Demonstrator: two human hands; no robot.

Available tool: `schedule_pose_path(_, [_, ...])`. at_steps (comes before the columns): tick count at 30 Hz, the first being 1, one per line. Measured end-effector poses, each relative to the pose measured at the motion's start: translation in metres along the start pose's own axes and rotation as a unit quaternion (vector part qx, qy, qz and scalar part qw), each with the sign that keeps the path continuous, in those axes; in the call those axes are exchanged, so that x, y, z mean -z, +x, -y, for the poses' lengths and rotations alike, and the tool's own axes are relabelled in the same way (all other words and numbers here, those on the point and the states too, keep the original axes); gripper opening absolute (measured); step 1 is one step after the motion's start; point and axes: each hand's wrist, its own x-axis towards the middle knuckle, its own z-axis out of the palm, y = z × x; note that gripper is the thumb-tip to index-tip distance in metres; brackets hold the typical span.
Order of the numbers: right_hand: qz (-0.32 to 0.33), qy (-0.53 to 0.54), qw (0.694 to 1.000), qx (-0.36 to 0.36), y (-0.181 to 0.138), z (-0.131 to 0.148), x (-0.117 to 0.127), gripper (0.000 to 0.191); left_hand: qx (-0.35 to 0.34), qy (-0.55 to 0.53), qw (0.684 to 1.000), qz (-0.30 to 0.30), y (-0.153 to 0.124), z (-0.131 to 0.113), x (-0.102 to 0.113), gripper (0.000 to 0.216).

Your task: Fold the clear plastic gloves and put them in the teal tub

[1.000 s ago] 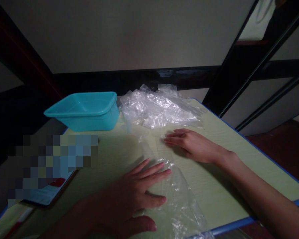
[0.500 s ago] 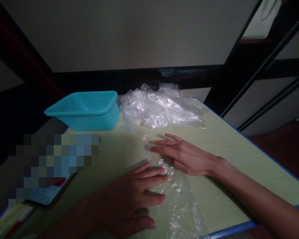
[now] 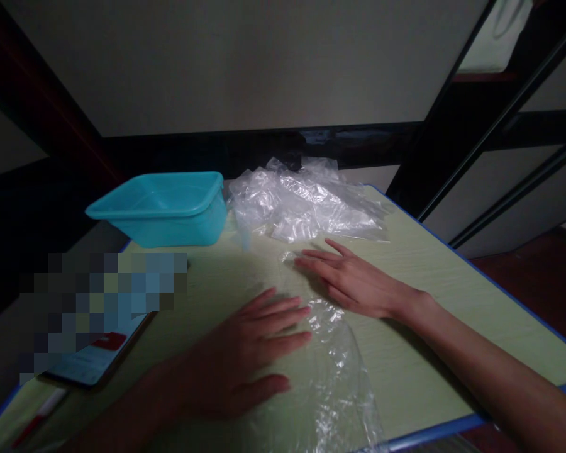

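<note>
A clear plastic bag [image 3: 332,371] lies flat on the pale green table [image 3: 453,302], running from the middle toward the near edge. My left hand [image 3: 245,352] rests palm down on the bag's left side, fingers stretched out. My right hand [image 3: 353,283] lies flat on the bag's far end, fingers spread and pointing left. Neither hand holds anything.
A heap of clear plastic bags [image 3: 302,204] sits at the far side of the table. A turquoise plastic basin [image 3: 163,207] stands to its left. A phone [image 3: 94,362] lies near the left edge, a red-and-white pen [image 3: 40,418] beside it. The table has a blue rim.
My right hand slid left along the bag, then back toward the far end. My left hand shifted slightly left and stayed flat on the bag.
</note>
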Motion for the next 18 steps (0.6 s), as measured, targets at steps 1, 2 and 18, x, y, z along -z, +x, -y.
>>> schedule_pose_path(1, [-0.005,-0.004,1.0,0.005,-0.001,-0.001,0.001,0.048,0.02,0.017,0.999,-0.035,-0.001,0.004,0.0,0.039])
schedule_pose_path(2, [-0.014,-0.007,1.0,0.011,-0.002,-0.002,0.002,0.047,0.044,0.034,0.996,-0.069,-0.002,0.008,-0.001,0.038])
schedule_pose_path(18, [-0.097,-0.056,0.99,0.087,-0.011,0.009,0.018,0.038,0.066,0.084,0.972,-0.209,-0.004,0.021,-0.001,0.026])
